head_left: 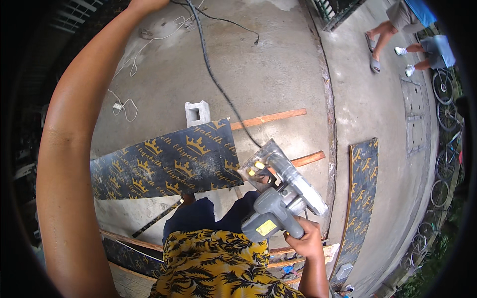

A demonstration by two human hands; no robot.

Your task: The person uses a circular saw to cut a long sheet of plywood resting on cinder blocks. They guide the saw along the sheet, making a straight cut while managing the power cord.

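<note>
My right hand is closed round the rear handle of a grey circular saw. The saw is tilted, its metal base plate turned up toward the far left. From it a black power cord rises to the far edge of the view. There my left hand is raised at the end of an outstretched arm, closed on the cord; its fingertips are mostly cut off. Left of the saw lies a black plywood board printed with gold crowns, a concrete block against its far edge.
Wooden strips stick out past the board's right end. Another printed board lies on the concrete floor at right. A white extension cord trails at far left. Two people stand at far right, near parked bicycles.
</note>
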